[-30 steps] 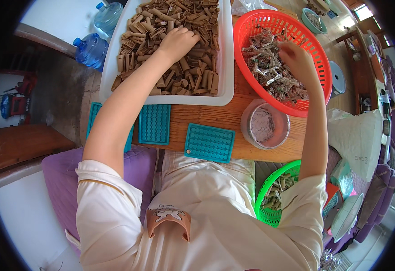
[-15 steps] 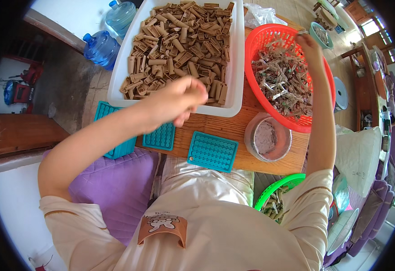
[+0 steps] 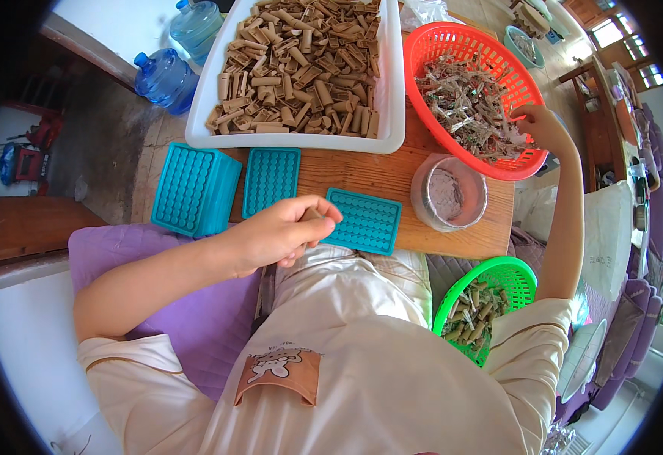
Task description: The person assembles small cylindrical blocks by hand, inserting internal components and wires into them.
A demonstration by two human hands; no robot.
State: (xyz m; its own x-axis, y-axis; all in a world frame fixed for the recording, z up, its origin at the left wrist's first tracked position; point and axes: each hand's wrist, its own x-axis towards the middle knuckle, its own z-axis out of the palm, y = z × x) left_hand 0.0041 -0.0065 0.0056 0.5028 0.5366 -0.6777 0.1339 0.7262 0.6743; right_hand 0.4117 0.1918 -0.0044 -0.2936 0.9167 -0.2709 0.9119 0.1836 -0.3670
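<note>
beside the teal tray (image 3: pixel 362 221), the left hand (image 3: pixel 274 233) pinches a tan tube (image 3: pixel 311 214); the right hand (image 3: pixel 542 127) curls in the red basket (image 3: pixel 441 47).

place: home used for piecework | signs: sofa (image 3: pixel 650 250), water jugs (image 3: pixel 166 77), low wooden table (image 3: pixel 392 178), trays and baskets of small parts (image 3: pixel 468 98)

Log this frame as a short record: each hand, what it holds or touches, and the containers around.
left hand: closed on a small tan tube, over the near table edge
right hand: reaching into the red basket, on grey-white scraps
white tray: full of tan tubes
teal moulds: three on the table
clear tub: greyish contents
green basket: tubes, beside the lap
</note>
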